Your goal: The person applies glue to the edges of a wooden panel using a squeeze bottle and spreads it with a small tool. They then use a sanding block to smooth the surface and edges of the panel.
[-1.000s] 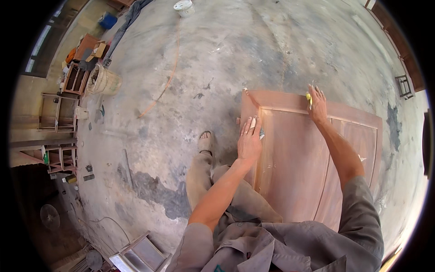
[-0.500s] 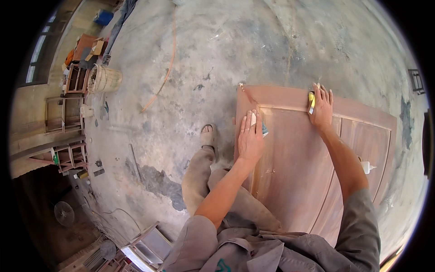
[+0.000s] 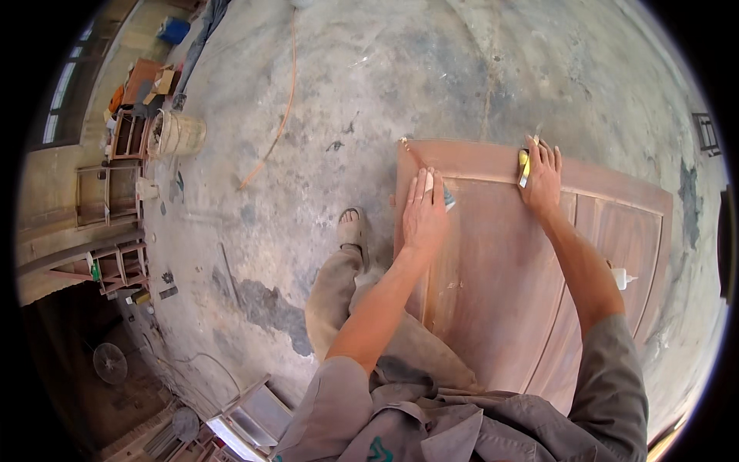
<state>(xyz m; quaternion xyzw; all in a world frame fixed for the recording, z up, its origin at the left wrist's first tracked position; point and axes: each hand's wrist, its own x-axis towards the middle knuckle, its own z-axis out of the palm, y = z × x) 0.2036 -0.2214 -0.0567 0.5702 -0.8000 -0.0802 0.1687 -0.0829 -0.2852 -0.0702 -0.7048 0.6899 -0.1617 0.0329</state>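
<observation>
A reddish-brown panelled wooden door [image 3: 531, 285] is lying flat over the concrete floor [image 3: 369, 85], and the person is leaning over it with both arms stretched toward its far end. The left hand [image 3: 423, 212] is resting palm-down near the door's far left corner, its fingers [image 3: 419, 185] lying nearly straight and pressing a small pale and bluish piece [image 3: 446, 199] against the wood; only the edge of that piece is showing beside the hand, so what it is cannot be told. The right hand [image 3: 543, 177] is lying on the far rail further to the right, its fingers [image 3: 548, 158] curling loosely around a small yellow tool with a light blade [image 3: 523, 165], which is sticking out at the thumb side of the hand and touching the groove between the rail and the panel. The two hands are sitting well apart on the same end of the door. A small white bottle [image 3: 622, 277] is lying at the door's right edge, beside the right forearm. The person's sandalled foot [image 3: 352, 229] is standing on the floor just left of the door. Far off to the left, a woven basket [image 3: 178, 135] and some wooden frames [image 3: 104, 192] are standing by the wall.
</observation>
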